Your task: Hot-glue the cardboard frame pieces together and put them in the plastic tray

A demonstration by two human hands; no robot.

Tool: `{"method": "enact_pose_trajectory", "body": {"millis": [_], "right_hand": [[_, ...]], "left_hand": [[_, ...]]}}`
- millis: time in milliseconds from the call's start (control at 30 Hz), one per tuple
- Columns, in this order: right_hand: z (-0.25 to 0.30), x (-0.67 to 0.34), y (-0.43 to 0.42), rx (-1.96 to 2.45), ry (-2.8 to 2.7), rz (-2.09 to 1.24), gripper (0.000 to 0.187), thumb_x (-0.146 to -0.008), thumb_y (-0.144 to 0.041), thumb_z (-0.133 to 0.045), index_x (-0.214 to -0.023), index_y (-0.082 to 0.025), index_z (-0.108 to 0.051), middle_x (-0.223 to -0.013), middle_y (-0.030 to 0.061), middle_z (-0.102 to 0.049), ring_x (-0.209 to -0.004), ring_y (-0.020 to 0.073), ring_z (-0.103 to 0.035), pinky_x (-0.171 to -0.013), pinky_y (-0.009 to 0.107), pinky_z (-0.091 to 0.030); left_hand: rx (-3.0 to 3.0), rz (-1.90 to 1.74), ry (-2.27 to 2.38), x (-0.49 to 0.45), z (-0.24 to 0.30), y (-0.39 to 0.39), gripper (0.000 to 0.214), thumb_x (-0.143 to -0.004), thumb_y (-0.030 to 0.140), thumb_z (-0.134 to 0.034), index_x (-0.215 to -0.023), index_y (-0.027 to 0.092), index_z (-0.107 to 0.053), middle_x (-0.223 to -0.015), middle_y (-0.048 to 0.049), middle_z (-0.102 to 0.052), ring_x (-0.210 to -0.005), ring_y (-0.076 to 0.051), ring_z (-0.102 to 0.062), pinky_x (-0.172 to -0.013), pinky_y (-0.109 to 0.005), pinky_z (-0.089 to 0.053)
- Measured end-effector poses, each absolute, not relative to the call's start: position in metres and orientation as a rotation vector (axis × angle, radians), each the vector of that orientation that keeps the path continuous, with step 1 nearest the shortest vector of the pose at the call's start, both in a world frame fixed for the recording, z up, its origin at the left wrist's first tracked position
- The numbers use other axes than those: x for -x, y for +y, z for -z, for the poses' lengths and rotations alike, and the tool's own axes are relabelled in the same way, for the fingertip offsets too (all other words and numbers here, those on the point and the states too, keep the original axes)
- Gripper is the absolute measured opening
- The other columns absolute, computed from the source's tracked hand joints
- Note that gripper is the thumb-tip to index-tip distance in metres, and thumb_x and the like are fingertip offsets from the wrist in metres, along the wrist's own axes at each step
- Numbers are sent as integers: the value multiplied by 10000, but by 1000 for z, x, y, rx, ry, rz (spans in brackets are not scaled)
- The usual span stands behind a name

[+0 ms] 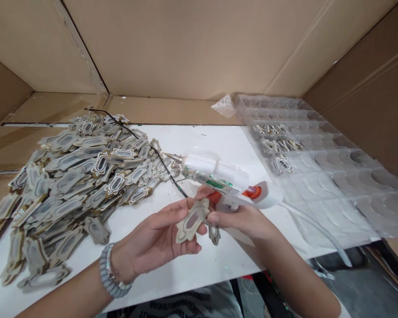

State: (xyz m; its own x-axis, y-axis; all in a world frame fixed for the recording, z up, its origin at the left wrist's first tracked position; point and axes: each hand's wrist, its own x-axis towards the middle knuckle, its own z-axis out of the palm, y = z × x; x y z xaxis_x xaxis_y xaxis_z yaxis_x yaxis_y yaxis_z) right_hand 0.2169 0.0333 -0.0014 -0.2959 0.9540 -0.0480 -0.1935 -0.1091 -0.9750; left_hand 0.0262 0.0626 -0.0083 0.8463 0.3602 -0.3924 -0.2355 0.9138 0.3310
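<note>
**Cardboard-backed frame piece held up beside a glue gun**

Beige and flat, a small ornate frame piece (192,220) sits between both hands above the near edge of the white desk (219,141), its plain back turned up toward the camera. The left hand (159,236) pinches it from the left, thumb on top and fingers curled beneath; a beaded bracelet (110,274) circles that wrist. The right hand (242,221) is wrapped around the grip of a white glue gun (219,179), whose metal nozzle points left toward the pile, and its fingertips touch the piece's right edge. A second small piece (214,233) seems tucked under those fingers, though the view is too cramped to be sure.

Along the desk's left edge lies a large heap of similar frame pieces (76,176), some showing printed gold-and-white faces, with a thin black cord (152,150) running across it. At the right edge rests a clear plastic compartment tray (334,176); a few finished pieces (278,145) lie in its far rows. Cardboard walls (185,44) enclose the desk.
</note>
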Motion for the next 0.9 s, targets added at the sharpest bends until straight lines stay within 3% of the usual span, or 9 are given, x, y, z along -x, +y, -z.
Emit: {"method": "enact_pose_trajectory", "body": {"millis": [100, 200, 300, 467, 700, 900], "right_hand": [[1, -219, 33, 1136, -1210, -1351, 346, -743, -461, -758, -970, -227, -640, -810, 7, -627, -663, 139, -583, -622, 270, -513], [1, -224, 32, 1298, -1238, -1183, 257, -781, -446, -711, -926, -240, -663, -748, 3, -589, -665, 154, -561, -595, 271, -486], [1, -226, 32, 1376, -1303, -1133, 217, -811, -439, -666, -898, -240, -666, -661, -7, -550, -600, 156, -542, -542, 278, -463], [0, -221, 31, 1350, -1433, -1154, 152, -791, -370, -685, -817, -227, -640, -727, 5, -630, -622, 148, -588, -536, 267, -489], [-3, -214, 34, 1271, -1610, -1057, 149, -764, -267, -684, -708, -222, -553, -689, -14, -585, -591, 128, -543, -478, 247, -411], [-3, -214, 37, 1245, -1615, -1032, 171, -767, -232, -675, -689, -220, -524, -661, -31, -544, -585, 121, -516, -495, 247, -385]], "left_hand": [[-424, -414, 472, -22, 4, 70, 353, -680, 338, -855, -1005, 266, -739, -799, -7, -705, -719, -111, -677, -695, -216, -598], [-715, -585, 536, -10, -2, 86, 390, -664, 342, -866, -1029, 289, -740, -824, -7, -729, -716, -118, -691, -706, -215, -599], [-978, -883, 623, 5, -7, 105, 372, -701, 343, -844, -1054, 312, -732, -880, 5, -761, -768, -109, -707, -735, -192, -591], [-1249, -1279, 737, 13, -15, 114, 325, -691, 213, -854, -981, 293, -731, -911, 26, -777, -878, -111, -714, -791, -178, -578], [-1488, -1363, 733, 11, -16, 111, 313, -696, 128, -832, -954, 269, -724, -970, 23, -770, -866, -110, -718, -659, -143, -591], [-1547, -1387, 748, 15, -13, 112, 321, -703, 127, -827, -969, 278, -730, -999, 20, -765, -930, -128, -713, -698, -165, -603]]}}
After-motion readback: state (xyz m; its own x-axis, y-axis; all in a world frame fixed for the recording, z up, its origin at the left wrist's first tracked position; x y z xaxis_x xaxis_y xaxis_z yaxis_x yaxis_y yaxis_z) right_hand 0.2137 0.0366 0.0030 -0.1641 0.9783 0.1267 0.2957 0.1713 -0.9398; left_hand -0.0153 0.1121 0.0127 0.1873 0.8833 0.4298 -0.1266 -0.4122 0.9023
